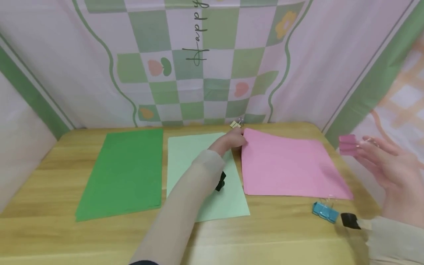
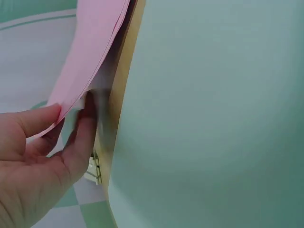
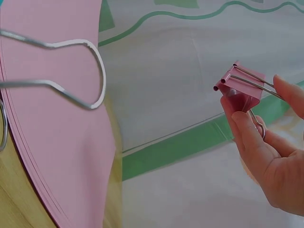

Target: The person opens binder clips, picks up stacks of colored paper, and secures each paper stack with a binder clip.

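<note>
My left hand [image 1: 232, 141] pinches the far left corner of a stack of pink paper [image 1: 288, 165], thumb on top and fingers beneath. In the left wrist view that corner of the pink sheets [image 2: 90, 52] is lifted off the table. Held up at the right is a pink binder clip [image 1: 347, 144], gripped by my right hand [image 1: 394, 167] at its wire handles. The right wrist view shows the pink clip [image 3: 242, 88] between thumb and fingers, apart from the paper. Under my left forearm lies light green paper [image 1: 185, 158], partly covered.
Dark green paper [image 1: 129, 173] lies at the left of the wooden table [image 1: 271, 235]. A blue binder clip [image 1: 325, 212] rests near the pink stack's front right corner. A pale yellow binder clip [image 1: 236, 124] sits at the back edge. A patterned curtain [image 1: 218, 66] hangs behind.
</note>
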Motion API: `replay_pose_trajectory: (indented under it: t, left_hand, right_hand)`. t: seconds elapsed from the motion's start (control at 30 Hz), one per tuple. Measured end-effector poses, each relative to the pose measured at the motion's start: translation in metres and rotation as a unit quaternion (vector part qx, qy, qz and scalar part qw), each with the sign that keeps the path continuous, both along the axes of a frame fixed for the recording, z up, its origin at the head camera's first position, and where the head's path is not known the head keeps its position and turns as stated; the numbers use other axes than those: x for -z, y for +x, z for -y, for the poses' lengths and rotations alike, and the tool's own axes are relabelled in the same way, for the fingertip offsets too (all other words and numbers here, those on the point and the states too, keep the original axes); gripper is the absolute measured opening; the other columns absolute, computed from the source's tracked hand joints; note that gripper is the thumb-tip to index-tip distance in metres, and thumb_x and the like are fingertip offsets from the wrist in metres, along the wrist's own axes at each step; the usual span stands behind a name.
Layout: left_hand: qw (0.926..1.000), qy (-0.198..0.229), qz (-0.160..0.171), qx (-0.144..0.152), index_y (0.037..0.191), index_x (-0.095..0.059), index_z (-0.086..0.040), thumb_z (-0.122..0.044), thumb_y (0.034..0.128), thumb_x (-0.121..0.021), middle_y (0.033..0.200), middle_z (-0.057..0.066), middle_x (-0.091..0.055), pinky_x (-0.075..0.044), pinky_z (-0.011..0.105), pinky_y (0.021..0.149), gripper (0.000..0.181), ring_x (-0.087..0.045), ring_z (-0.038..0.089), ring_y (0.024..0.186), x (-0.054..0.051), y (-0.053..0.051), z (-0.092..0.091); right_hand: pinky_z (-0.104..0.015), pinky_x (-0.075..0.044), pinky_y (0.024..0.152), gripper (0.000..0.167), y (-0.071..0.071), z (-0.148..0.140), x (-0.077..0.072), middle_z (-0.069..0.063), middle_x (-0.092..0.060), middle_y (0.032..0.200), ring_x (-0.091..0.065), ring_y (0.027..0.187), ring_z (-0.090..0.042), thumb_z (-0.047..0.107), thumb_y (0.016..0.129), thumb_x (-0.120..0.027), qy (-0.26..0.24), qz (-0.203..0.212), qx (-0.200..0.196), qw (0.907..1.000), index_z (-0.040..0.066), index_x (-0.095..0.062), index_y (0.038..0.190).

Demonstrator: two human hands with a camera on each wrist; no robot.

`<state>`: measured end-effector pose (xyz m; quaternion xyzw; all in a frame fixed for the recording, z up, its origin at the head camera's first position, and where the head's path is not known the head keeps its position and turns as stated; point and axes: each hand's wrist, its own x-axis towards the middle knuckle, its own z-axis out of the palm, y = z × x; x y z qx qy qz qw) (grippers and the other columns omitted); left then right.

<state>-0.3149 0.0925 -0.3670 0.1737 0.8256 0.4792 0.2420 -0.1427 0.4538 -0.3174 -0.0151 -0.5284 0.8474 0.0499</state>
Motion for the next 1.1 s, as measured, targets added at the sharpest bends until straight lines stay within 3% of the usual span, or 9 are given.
replay_pose_trajectory:
  t: [0.13, 0.23, 0.37, 0.47, 0.57, 0.67, 0.8, 0.93, 1.1]
  left_hand:
    - [0.9946, 0.052, 0.090, -0.003, 0.155, -0.030, -0.011, 0.002, 0.1003, -0.034, 0.137, 0.014, -0.051, -0.058, 0.043, 0.085, 0.057, -0.064, 0.027, 0.097, 0.001, 0.006, -0.004]
    - [0.9923, 0.079, 0.095, -0.008, 0.160, -0.017, -0.017, 0.003, 0.1014, -0.029, 0.153, 0.016, -0.039, -0.058, 0.049, 0.088, 0.063, -0.065, 0.031, 0.101, 0.004, 0.008, -0.007]
    - [0.9894, 0.125, 0.068, -0.029, 0.159, -0.023, -0.013, 0.004, 0.1013, -0.028, 0.146, 0.019, -0.046, -0.061, 0.044, 0.078, 0.060, -0.063, 0.025, 0.087, 0.005, 0.012, -0.003]
    - [0.9876, 0.147, 0.037, -0.040, 0.156, -0.030, -0.009, 0.004, 0.1021, -0.029, 0.115, 0.018, -0.058, -0.059, 0.037, 0.066, 0.055, -0.060, 0.018, 0.072, -0.002, 0.014, 0.007]
    - [0.9871, 0.155, -0.006, -0.039, 0.154, -0.035, -0.008, 0.007, 0.1006, -0.031, 0.094, 0.013, -0.056, -0.054, 0.031, 0.056, 0.055, -0.056, 0.015, 0.062, -0.016, 0.015, 0.021]
    - [0.9834, 0.174, -0.035, -0.037, 0.154, -0.034, -0.008, 0.009, 0.0994, -0.030, 0.103, 0.017, -0.059, -0.054, 0.027, 0.054, 0.057, -0.057, 0.015, 0.066, -0.027, 0.019, 0.039]
    - [0.9757, 0.208, -0.043, -0.052, 0.149, -0.042, -0.009, 0.006, 0.1018, -0.031, 0.118, 0.023, -0.061, -0.058, 0.028, 0.058, 0.051, -0.061, 0.017, 0.074, -0.038, 0.029, 0.066]
    - [0.9700, 0.230, -0.051, -0.059, 0.145, -0.047, -0.012, 0.003, 0.1040, -0.033, 0.103, 0.017, -0.063, -0.057, 0.029, 0.057, 0.046, -0.062, 0.016, 0.068, -0.040, 0.038, 0.086]
    - [0.9667, 0.243, -0.054, -0.059, 0.145, -0.047, -0.014, 0.002, 0.1048, -0.033, 0.093, 0.013, -0.061, -0.057, 0.029, 0.057, 0.045, -0.062, 0.017, 0.065, -0.035, 0.049, 0.099]
  right_hand:
    - [-0.032, -0.061, 0.075, 0.029, 0.001, -0.001, -0.004, -0.009, -0.077, 0.092, -0.076, 0.084, -0.021, -0.010, 0.098, -0.050, -0.014, 0.021, 0.012, 0.9996, 0.002, -0.075, 0.105]
    - [-0.032, -0.061, 0.074, 0.028, 0.002, -0.002, -0.004, -0.010, -0.077, 0.090, -0.076, 0.083, -0.021, -0.008, 0.098, -0.049, -0.010, 0.025, 0.012, 0.9996, 0.002, -0.075, 0.103]
    - [-0.031, -0.061, 0.074, 0.030, 0.005, -0.004, -0.001, -0.009, -0.077, 0.091, -0.076, 0.084, -0.019, -0.008, 0.099, -0.047, -0.007, 0.013, 0.002, 0.9999, 0.003, -0.075, 0.101]
    - [-0.029, -0.061, 0.076, 0.029, 0.005, -0.002, -0.001, -0.007, -0.077, 0.094, -0.076, 0.086, -0.018, -0.007, 0.099, -0.049, 0.007, 0.017, 0.012, 0.9998, 0.005, -0.075, 0.103]
    - [-0.031, -0.061, 0.075, 0.028, 0.002, -0.001, -0.001, -0.009, -0.077, 0.092, -0.076, 0.084, -0.019, -0.009, 0.098, -0.050, -0.003, 0.014, 0.022, 0.9997, 0.003, -0.075, 0.103]
    - [-0.035, -0.062, 0.073, 0.030, 0.000, -0.001, -0.003, -0.012, -0.077, 0.090, -0.076, 0.082, -0.022, -0.012, 0.096, -0.050, -0.040, 0.022, 0.024, 0.9987, 0.001, -0.076, 0.102]
    - [-0.032, -0.061, 0.075, 0.031, 0.000, 0.002, -0.006, -0.007, -0.076, 0.094, -0.075, 0.084, -0.019, -0.013, 0.096, -0.049, -0.024, 0.015, 0.022, 0.9994, 0.002, -0.076, 0.104]
    - [-0.029, -0.061, 0.075, 0.030, 0.000, 0.005, -0.010, -0.005, -0.076, 0.094, -0.075, 0.086, -0.017, -0.011, 0.097, -0.049, -0.005, 0.016, 0.018, 0.9997, 0.004, -0.075, 0.103]
    - [-0.032, -0.061, 0.077, 0.034, 0.000, 0.008, -0.010, -0.012, -0.076, 0.092, -0.075, 0.088, -0.021, -0.015, 0.097, -0.045, -0.029, 0.000, -0.013, 0.9995, 0.000, -0.075, 0.104]
